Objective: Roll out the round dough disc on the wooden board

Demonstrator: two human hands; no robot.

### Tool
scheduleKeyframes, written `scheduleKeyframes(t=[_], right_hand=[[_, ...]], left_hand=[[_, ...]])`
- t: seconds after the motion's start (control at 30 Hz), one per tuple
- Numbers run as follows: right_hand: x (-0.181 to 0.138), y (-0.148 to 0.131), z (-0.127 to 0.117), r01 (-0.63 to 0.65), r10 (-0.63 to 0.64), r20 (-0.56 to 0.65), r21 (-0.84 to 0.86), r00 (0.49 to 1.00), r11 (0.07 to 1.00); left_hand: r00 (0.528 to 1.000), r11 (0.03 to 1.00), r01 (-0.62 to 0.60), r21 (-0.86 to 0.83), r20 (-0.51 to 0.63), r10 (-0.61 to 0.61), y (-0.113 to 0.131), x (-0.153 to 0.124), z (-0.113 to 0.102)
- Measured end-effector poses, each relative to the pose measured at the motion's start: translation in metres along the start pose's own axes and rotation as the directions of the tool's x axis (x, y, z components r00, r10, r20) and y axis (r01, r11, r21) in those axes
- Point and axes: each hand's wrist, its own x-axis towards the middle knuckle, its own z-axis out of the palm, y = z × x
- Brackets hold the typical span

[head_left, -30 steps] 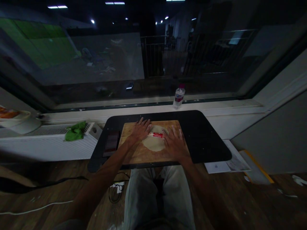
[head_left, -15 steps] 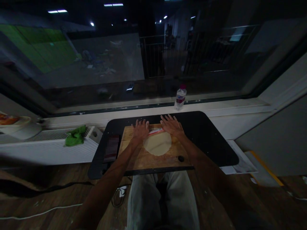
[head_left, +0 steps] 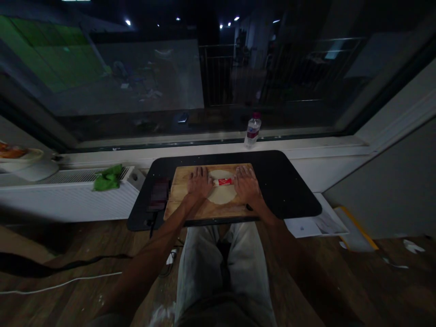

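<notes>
A round sheet of pale dough (head_left: 221, 195) lies on a wooden cutting board (head_left: 211, 212). Across the dough sits a short cylinder with a red and white label (head_left: 223, 182), used like a rolling pin under my palms; its ends are hidden. My left hand (head_left: 200, 182) rests flat over its left end, fingers stretched forward. Over the right end lies my right hand (head_left: 247, 184), also flat with fingers extended. Both hands are open, pressing from above rather than wrapped round the cylinder.
The board stands on a small black table (head_left: 286, 190). A dark, blurred flat object (head_left: 159, 194) lies left of the board. Behind, on the windowsill, stands a water bottle (head_left: 252, 131). A green cloth (head_left: 108, 178) hangs on the radiator (head_left: 75, 195). White papers (head_left: 313, 225) are at lower right.
My hands have drawn back toward me, and the cylinder has rolled from the far edge of the dough to nearer its middle. The camera view has shifted slightly.
</notes>
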Motion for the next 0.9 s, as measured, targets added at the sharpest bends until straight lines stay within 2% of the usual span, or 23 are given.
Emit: scheduleKeyframes(t=[0.33, 0.43, 0.57, 0.67, 0.77, 0.83, 0.9], right_hand=[[-0.080, -0.021, -0.016, -0.066, 0.071, -0.133, 0.041, 0.989, 0.997], [-0.093, -0.026, -0.023, -0.057, 0.060, -0.174, 0.025, 0.983, 0.998], [-0.098, -0.024, -0.027, -0.065, 0.066, -0.153, 0.010, 0.986, 0.998], [-0.091, -0.014, -0.024, -0.038, 0.040, -0.096, 0.022, 0.995, 0.999], [-0.079, 0.002, -0.018, 0.061, -0.060, -0.025, 0.047, 0.998, 0.997], [-0.072, 0.012, -0.016, 0.118, -0.119, 0.019, 0.061, 0.993, 0.991], [-0.066, 0.019, -0.016, 0.128, -0.131, 0.046, 0.061, 0.990, 0.990]], left_hand=[[0.977, 0.980, -0.196, 0.005, -0.087, 0.196, -0.011, -0.067, 0.006], [0.955, 0.960, -0.280, -0.011, -0.105, 0.277, -0.022, -0.078, 0.007], [0.929, 0.935, -0.354, -0.022, -0.123, 0.348, -0.030, -0.085, 0.006], [0.926, 0.933, -0.358, -0.031, -0.138, 0.351, -0.030, -0.086, 0.006], [0.938, 0.946, -0.323, -0.034, -0.143, 0.316, -0.027, -0.084, 0.006], [0.954, 0.967, -0.250, -0.040, -0.181, 0.239, -0.024, -0.083, 0.006], [0.956, 0.988, -0.137, -0.075, -0.270, 0.112, -0.019, -0.085, 0.006]])
